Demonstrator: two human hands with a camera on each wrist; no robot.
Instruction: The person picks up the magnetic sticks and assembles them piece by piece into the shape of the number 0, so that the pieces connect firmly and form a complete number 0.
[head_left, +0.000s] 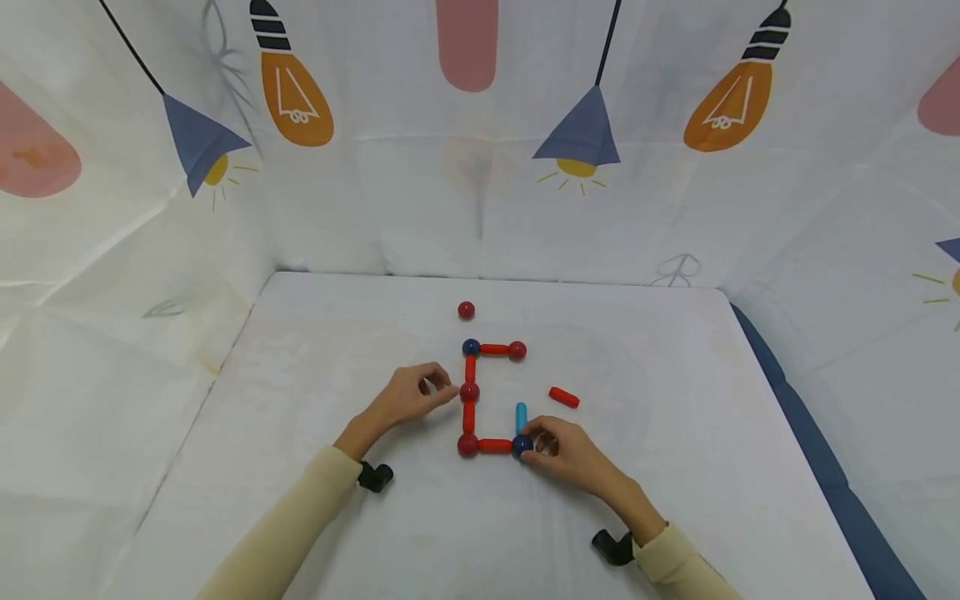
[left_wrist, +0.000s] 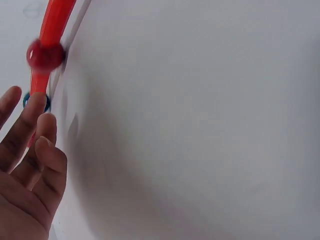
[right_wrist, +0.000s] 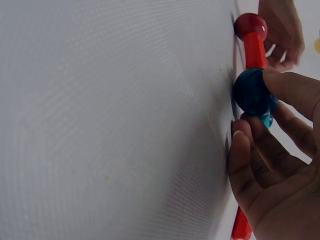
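Observation:
Red rods and balls join into an angular C shape on the white table. My right hand (head_left: 567,456) pinches the dark blue ball (right_wrist: 252,92) at the near right corner between thumb and fingers. From that ball a light blue rod (head_left: 521,417) points away from me, and a red rod (head_left: 495,446) links it to the near red ball (head_left: 468,445). My left hand (head_left: 412,393) is beside the middle red ball (head_left: 469,392), fingers loosely bent; whether a fingertip touches it I cannot tell. A second blue ball (head_left: 471,347) forms the far corner, with a red rod leading to another red ball (head_left: 517,350).
A loose red rod (head_left: 564,397) lies right of the shape. One loose red ball (head_left: 467,310) sits beyond its far end. The white table (head_left: 337,317) meets a printed cloth backdrop (head_left: 420,200) at the back, with cloth at both sides too.

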